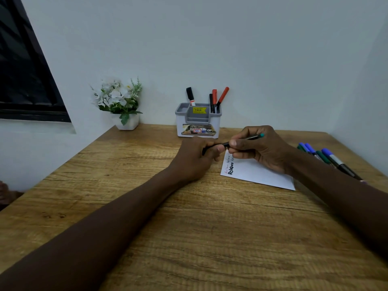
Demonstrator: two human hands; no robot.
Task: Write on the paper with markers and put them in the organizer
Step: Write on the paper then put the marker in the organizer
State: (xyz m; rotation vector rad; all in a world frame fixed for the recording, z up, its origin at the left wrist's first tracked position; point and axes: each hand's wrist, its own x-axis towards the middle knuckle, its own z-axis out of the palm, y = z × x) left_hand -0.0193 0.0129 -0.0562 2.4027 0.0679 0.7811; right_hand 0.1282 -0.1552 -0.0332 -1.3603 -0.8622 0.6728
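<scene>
A thin dark marker (pixel 253 137) with a teal end lies across both my hands, just above the top left corner of the white paper (pixel 260 174). My right hand (pixel 259 147) pinches its barrel. My left hand (pixel 197 157) grips the marker's other, dark end. Red and black handwritten words run along the paper's left edge. The grey and white organizer (pixel 198 120) stands behind my hands by the wall. It holds a black marker (pixel 190 95) on its left and red markers (pixel 218 98) with a black pen on its right.
Several blue and green markers (pixel 327 158) lie loose on the wooden table (pixel 189 227) to the right of the paper. A white pot of artificial flowers (pixel 120 101) stands at the back left. A dark window is on the left wall.
</scene>
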